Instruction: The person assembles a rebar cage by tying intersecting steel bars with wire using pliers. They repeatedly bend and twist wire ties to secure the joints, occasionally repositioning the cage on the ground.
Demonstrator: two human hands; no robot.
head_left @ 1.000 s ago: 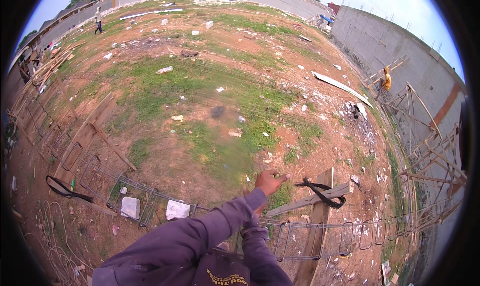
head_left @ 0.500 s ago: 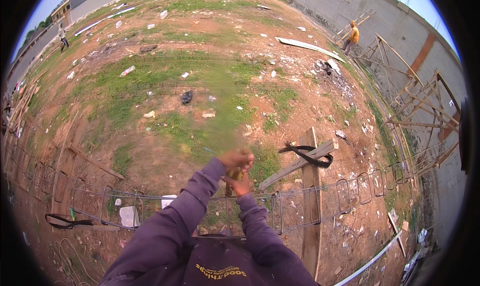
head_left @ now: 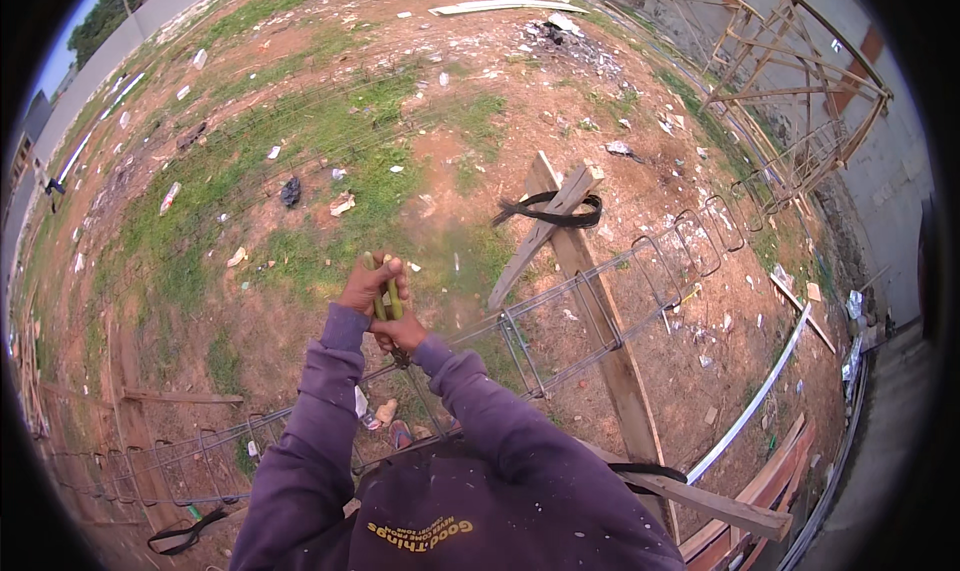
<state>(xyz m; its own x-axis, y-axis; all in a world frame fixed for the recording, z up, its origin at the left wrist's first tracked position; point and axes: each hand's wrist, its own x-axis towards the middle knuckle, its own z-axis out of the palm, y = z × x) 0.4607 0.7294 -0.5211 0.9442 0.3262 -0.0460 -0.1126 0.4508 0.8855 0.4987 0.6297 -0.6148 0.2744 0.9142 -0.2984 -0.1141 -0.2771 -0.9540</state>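
Both my hands are closed around a pair of pincers with yellow-green handles [head_left: 394, 299]. My left hand [head_left: 362, 285] wraps the handles near their upper ends. My right hand [head_left: 404, 332] grips lower down, closer to the jaws. The dark jaws point down at a steel rebar cage [head_left: 526, 351], which crosses in front of me from lower left to upper right. Whether the jaws hold tie wire is too small to tell. A black bundle of thin wire [head_left: 512, 211] hangs over a wooden support to the right of my hands.
The cage lies across a wooden plank [head_left: 592, 296]. More black wire bundles lie at lower left [head_left: 205, 523] and lower right [head_left: 640, 468]. Boards [head_left: 745, 501] and a pale strip [head_left: 752, 396] are at right. Wooden trestles [head_left: 800, 96] stand along the grey wall. A distant person [head_left: 53, 186] is at far left.
My view has turned right and downward. My hands now appear further left, and the pincers' handles, mostly hidden before, show clearly between them.
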